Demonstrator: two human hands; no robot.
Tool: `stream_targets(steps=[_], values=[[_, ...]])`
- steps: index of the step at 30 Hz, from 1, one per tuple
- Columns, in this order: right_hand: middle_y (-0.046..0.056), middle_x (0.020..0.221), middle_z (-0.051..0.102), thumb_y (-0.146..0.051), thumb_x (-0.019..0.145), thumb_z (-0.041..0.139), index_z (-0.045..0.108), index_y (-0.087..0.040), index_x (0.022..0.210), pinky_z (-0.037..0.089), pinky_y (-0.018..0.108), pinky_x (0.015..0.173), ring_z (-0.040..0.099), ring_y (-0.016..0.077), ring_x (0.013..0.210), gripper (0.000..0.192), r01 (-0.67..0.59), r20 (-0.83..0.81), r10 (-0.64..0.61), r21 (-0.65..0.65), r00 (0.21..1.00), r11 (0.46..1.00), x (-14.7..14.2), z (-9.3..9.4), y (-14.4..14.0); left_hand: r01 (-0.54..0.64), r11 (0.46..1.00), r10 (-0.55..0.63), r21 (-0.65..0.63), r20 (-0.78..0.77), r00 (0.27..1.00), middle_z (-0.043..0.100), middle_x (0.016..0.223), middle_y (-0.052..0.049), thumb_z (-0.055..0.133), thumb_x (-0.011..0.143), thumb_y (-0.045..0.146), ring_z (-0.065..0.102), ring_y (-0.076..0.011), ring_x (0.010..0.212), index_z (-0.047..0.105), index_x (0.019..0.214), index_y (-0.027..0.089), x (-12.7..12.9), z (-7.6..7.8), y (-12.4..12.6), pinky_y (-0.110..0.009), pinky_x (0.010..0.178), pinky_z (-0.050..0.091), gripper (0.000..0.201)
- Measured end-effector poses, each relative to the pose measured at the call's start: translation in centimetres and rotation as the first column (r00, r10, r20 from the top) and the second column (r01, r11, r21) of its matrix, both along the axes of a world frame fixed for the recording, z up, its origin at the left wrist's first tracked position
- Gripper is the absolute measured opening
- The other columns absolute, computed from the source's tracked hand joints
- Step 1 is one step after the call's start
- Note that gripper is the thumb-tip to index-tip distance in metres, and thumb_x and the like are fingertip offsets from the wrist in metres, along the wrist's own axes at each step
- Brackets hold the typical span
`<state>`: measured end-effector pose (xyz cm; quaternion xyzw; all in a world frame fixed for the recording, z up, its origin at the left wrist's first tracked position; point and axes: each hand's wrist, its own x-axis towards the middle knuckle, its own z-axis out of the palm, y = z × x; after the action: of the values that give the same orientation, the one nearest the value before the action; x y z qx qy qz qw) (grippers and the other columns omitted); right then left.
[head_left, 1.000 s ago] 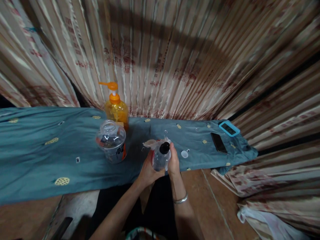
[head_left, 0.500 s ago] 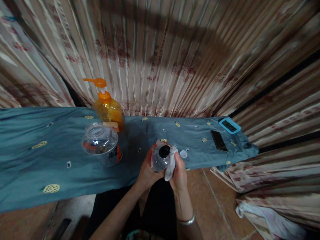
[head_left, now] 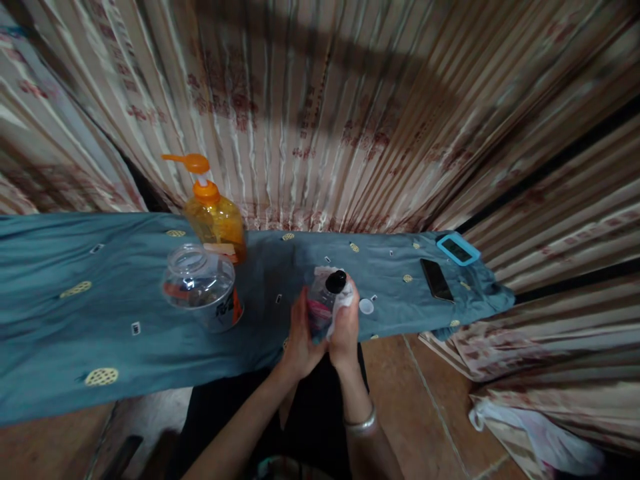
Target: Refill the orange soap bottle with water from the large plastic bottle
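Observation:
Between my hands is a clear bottle with a black cap and a pink label, tilted away from me over the table's front edge. My left hand wraps around its left side. On the other side, my right hand presses a crumpled white tissue against the bottle. Fingers partly hide the bottle's lower body. Just right of my right hand, a small white round lid lies on the cloth.
A clear wide-bellied jar stands to the left, with an orange pump bottle behind it. On the right lie a black phone and a blue-framed digital clock. A teal pineapple-print cloth covers the table; a curtain hangs behind.
The bottle has tilted and turned in my hands, so its pink label shows and its black cap sits farther right and higher. The tissue has shifted up along with my right hand.

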<state>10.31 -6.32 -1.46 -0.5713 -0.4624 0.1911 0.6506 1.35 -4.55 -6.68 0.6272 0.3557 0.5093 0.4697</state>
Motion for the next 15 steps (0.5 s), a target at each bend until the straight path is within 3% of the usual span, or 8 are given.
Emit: stream_targets(steps=[2, 5, 8, 11, 15], values=[[0.013, 0.137, 0.059, -0.073, 0.094, 0.032, 0.052, -0.017, 0.137, 0.039, 0.044, 0.112, 0.054, 0.0225, 0.129, 0.073, 0.003, -0.127, -0.008, -0.043, 0.992, 0.999, 1.5, -0.3, 1.2, 0.022, 0.998, -0.015, 0.061, -0.111, 0.994, 0.038, 0.157, -0.018, 0.070, 0.083, 0.038, 0.036, -0.0357, 0.147, 0.028, 0.153, 0.022, -0.8, -0.3, -0.5, -0.058, 0.120, 0.031, 0.084], [0.012, 0.114, 0.070, -0.079, 0.091, 0.033, 0.065, -0.015, 0.114, 0.048, 0.045, 0.101, 0.065, 0.0218, 0.109, 0.075, 0.004, -0.296, -0.053, -0.164, 0.954, 0.987, 2.3, -2.1, 2.2, -0.019, 1.000, 0.021, 0.019, -0.117, 0.993, 0.045, 0.151, -0.018, 0.069, 0.084, 0.040, 0.046, -0.0333, 0.140, 0.022, 0.156, 0.024, -1.3, 0.1, 0.3, -0.055, 0.115, 0.038, 0.087], [0.006, 0.088, 0.070, -0.080, 0.088, 0.043, 0.068, -0.016, 0.092, 0.053, 0.040, 0.085, 0.066, 0.0178, 0.082, 0.069, -0.015, -0.384, -0.085, -0.249, 0.919, 0.968, 1.8, -4.4, 2.3, 0.004, 1.000, -0.004, -0.004, -0.124, 0.992, 0.051, 0.146, -0.017, 0.079, 0.074, 0.042, 0.049, -0.0338, 0.137, 0.035, 0.150, 0.022, -1.0, 1.0, 2.1, -0.053, 0.115, 0.039, 0.091], [0.004, 0.084, 0.068, -0.075, 0.088, 0.051, 0.067, -0.016, 0.087, 0.053, 0.036, 0.079, 0.064, 0.0156, 0.076, 0.061, -0.022, -0.438, -0.092, -0.247, 0.894, 0.969, 0.9, -5.6, 2.0, 0.055, 0.997, -0.057, -0.051, -0.047, 0.997, 0.058, 0.141, -0.014, 0.082, 0.068, 0.042, 0.055, -0.0322, 0.132, 0.047, 0.140, 0.020, -0.5, 1.8, 3.0, -0.050, 0.114, 0.042, 0.082], [0.004, 0.088, 0.068, -0.069, 0.089, 0.056, 0.067, -0.015, 0.089, 0.052, 0.035, 0.079, 0.063, 0.0153, 0.078, 0.055, -0.017, -0.519, -0.096, -0.209, 0.849, 0.978, 0.2, -4.9, 1.0, 0.063, 0.989, -0.062, -0.135, 0.017, 0.998, 0.067, 0.128, -0.009, 0.085, 0.064, 0.034, 0.064, -0.0296, 0.120, 0.055, 0.130, 0.022, -0.8, 2.7, 1.9, -0.046, 0.106, 0.050, 0.074]])
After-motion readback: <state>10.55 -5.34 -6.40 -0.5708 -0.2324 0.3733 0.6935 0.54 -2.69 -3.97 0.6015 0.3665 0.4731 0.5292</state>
